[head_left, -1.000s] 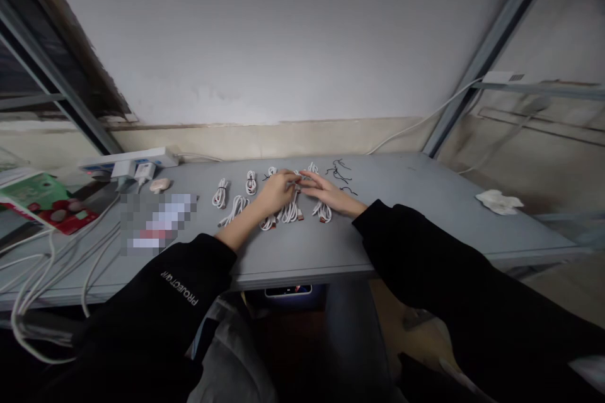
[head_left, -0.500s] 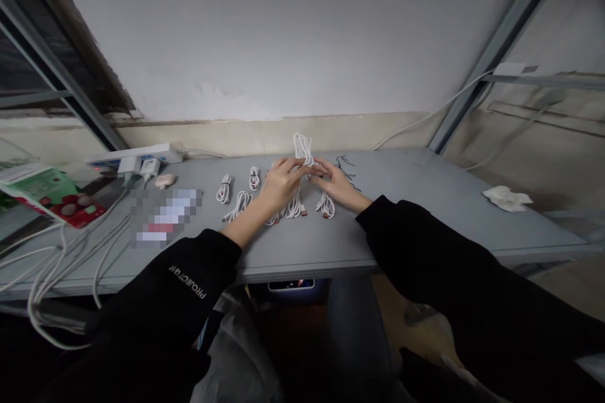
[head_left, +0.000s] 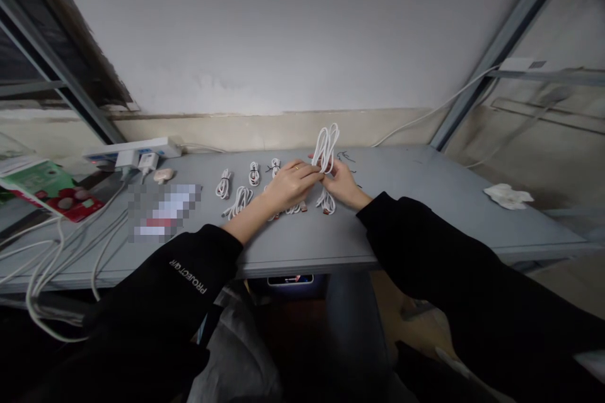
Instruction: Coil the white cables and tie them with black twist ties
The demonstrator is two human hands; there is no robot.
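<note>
L hand (head_left: pixel 297 184) & R hand (head_left: pixel 344 184), both nr ctr of frame, gripped 1 looped white cable (head_left: pixel 322 150), which stuck up above them. On the grey desk (head_left: pixel 425 214), 3 tied white bundles (head_left: pixel 224 184) lay left of ctr, blk ties (head_left: pixel 347 156) beside the R hand, & a crumpled tissue (head_left: pixel 508 196) far right.

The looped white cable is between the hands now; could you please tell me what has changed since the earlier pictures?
The looped white cable has come up above the bare left hand and bare right hand, which hold its lower end; it and the left hand then shifted rightward. Nothing was visibly let go. The leftmost black-tied white cable bundle and the crumpled white tissue stayed put.
</note>
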